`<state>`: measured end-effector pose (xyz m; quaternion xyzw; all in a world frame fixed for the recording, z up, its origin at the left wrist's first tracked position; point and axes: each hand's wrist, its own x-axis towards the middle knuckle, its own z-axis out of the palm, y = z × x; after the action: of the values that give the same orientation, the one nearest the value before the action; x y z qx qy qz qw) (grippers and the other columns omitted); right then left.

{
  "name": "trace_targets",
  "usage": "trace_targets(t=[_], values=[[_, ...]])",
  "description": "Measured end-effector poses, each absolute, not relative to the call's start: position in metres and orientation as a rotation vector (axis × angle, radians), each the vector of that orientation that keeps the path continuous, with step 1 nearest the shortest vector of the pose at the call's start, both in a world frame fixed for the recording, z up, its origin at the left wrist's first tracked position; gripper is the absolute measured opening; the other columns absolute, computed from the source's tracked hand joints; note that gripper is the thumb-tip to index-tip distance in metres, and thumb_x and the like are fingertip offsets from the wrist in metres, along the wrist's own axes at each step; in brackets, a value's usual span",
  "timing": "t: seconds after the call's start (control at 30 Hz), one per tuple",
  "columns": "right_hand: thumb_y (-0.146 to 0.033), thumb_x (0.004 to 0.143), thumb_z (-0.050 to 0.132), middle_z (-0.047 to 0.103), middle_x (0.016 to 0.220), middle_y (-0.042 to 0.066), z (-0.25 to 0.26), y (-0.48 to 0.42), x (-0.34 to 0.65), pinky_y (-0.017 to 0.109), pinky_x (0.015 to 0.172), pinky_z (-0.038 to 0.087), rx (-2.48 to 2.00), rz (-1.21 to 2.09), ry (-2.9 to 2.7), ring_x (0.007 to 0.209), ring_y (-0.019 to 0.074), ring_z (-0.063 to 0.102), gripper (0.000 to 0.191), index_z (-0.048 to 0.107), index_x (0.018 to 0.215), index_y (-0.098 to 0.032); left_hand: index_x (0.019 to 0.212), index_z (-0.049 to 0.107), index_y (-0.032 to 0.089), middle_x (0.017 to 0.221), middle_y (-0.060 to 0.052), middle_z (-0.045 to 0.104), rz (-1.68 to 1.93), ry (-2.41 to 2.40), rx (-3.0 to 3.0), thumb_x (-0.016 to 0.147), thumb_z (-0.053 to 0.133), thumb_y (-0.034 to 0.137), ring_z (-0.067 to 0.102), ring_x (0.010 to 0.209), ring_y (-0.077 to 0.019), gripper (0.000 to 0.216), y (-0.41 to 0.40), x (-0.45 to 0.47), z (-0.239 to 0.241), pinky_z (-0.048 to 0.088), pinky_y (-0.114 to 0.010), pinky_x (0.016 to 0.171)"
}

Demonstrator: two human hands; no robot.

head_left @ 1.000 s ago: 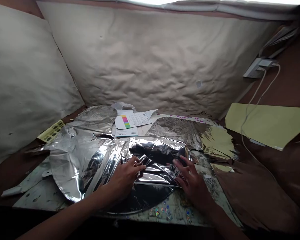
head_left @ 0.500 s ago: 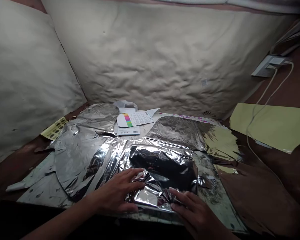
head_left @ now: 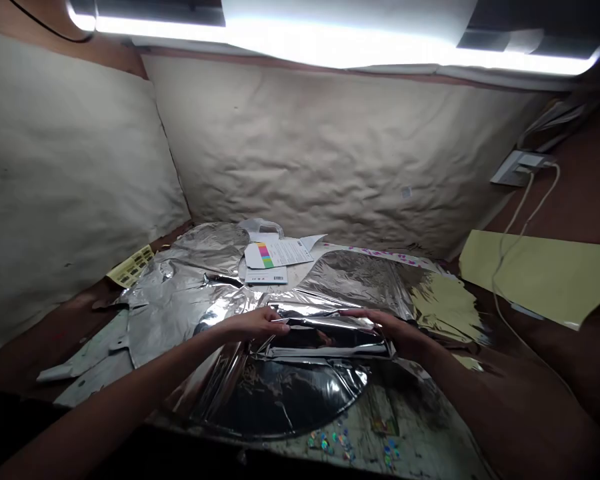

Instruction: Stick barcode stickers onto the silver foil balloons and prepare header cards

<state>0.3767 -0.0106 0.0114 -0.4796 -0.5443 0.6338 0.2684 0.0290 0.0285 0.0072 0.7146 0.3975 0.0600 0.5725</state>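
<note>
A folded shiny silver foil packet (head_left: 325, 343) lies across the middle of the worktop between my hands. My left hand (head_left: 255, 325) pinches its upper left edge, thumb against fingers. At the other end my right hand (head_left: 393, 331) grips the upper right edge, its fingers reaching along the top; the thumb is hidden. Beneath and in front of the packet is a round-edged silver foil sheet (head_left: 285, 400). A larger crumpled foil sheet (head_left: 165, 300) spreads out to the left.
Printed cards (head_left: 285, 253) lie behind the foil. Small shiny sequins (head_left: 333, 443) are scattered at the front edge. Yellow sheets (head_left: 540, 273) and a cable (head_left: 497, 287) are on the right. A bright tube lamp (head_left: 340, 53) hangs overhead, before a paper-covered wall (head_left: 290, 147).
Both hands have moved away from the front edge, taking the foil packet farther back and gripping its upper edge. The rounded sheet and sequins now show. The view has tilted up, bringing in the lamp.
</note>
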Motion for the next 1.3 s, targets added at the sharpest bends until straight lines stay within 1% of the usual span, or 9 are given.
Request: trace_targets(t=[0.13,0.3,0.47,0.7,0.9,1.0,1.1,1.2,1.3], values=[[-0.053,0.069,0.077,0.069,0.100,0.008,0.004,-0.016,0.388,0.037,0.080,0.053,-1.222,1.644,-1.450,0.089,0.0238,0.066,0.066,0.060,0.123,-0.019,0.063,0.045,0.020,0.048,0.005,0.036,0.133,0.951,1.576,0.070,0.060,0.075,0.036,0.042,-0.0113,0.058,0.035,0.031,0.001,0.026,-0.024,0.042],[-0.044,0.069,0.080,0.054,0.064,-0.005,-0.021,-0.020,0.375,0.022,0.047,0.037,-1.371,1.507,-1.271,0.051,0.0105,0.048,0.053,0.058,0.109,-0.017,0.075,0.055,0.018,0.054,0.005,0.044,0.227,1.006,1.528,0.069,0.067,0.068,0.039,0.044,-0.0106,0.051,0.037,0.032,-0.001,0.025,-0.023,0.042],[-0.053,0.070,0.075,0.046,0.054,-0.008,-0.034,-0.017,0.364,0.022,0.038,0.025,-1.411,1.386,-1.210,0.041,0.0090,0.038,0.046,0.056,0.094,-0.018,0.082,0.062,0.014,0.066,0.001,0.056,0.291,1.108,1.505,0.064,0.077,0.055,0.046,0.055,-0.0120,0.047,0.041,0.023,0.005,0.030,-0.023,0.048],[-0.062,0.074,0.068,0.045,0.050,-0.005,-0.036,-0.018,0.369,0.023,0.039,0.024,-1.523,1.283,-1.147,0.040,0.0096,0.039,0.047,0.045,0.065,-0.021,0.077,0.060,0.016,0.066,0.001,0.057,0.409,1.193,1.536,0.069,0.070,0.051,0.052,0.063,-0.0164,0.037,0.042,0.024,-0.006,0.037,-0.025,0.058],[-0.060,0.084,0.055,0.056,0.051,-0.001,-0.039,-0.006,0.376,0.026,0.048,0.037,-1.718,0.783,-1.525,0.047,0.0153,0.051,0.043,0.051,0.065,-0.022,0.101,0.063,0.016,0.088,-0.005,0.066,0.423,1.287,1.626,0.072,0.069,0.047,0.061,0.085,-0.0254,0.043,0.044,0.028,-0.014,0.045,-0.030,0.070],[-0.062,0.085,0.050,0.054,0.047,-0.001,-0.046,0.003,0.376,0.026,0.047,0.036,-1.756,0.770,-1.537,0.045,0.0154,0.050,0.046,0.050,0.061,-0.022,0.129,0.049,0.016,0.097,-0.008,0.067,0.403,1.392,1.782,0.076,0.068,0.043,0.063,0.090,-0.0278,0.063,0.037,0.030,-0.002,0.047,-0.035,0.076],[-0.061,0.082,0.053,0.055,0.050,0.000,-0.054,0.008,0.377,0.025,0.047,0.035,-1.775,0.731,-1.527,0.048,0.0151,0.051,0.045,0.052,0.061,-0.021,0.147,0.028,0.018,0.119,-0.017,0.061,0.412,1.669,2.175,0.082,0.066,0.036,0.062,0.101,-0.0333,0.078,0.025,0.044,0.010,0.047,-0.044,0.084],[-0.059,0.081,0.055,0.057,0.053,0.000,-0.058,0.009,0.377,0.024,0.048,0.034,-1.786,0.700,-1.540,0.050,0.0148,0.051,0.043,0.055,0.064,-0.020,0.149,0.030,0.021,0.148,-0.018,0.041,0.438,1.505,2.613,0.089,0.060,0.041,0.040,0.134,-0.0359,0.070,0.019,0.069,0.006,0.035,-0.050,0.105],[-0.061,0.083,0.053,0.057,0.052,0.000,-0.058,0.010,0.378,0.024,0.047,0.034,-1.805,0.659,-1.559,0.050,0.0150,0.052,0.046,0.057,0.064,-0.019,0.151,0.028,0.023,0.158,-0.013,0.026,0.248,1.209,2.715,0.093,0.045,0.056,0.017,0.146,-0.0338,0.069,0.021,0.090,-0.016,0.015,-0.053,0.116]])
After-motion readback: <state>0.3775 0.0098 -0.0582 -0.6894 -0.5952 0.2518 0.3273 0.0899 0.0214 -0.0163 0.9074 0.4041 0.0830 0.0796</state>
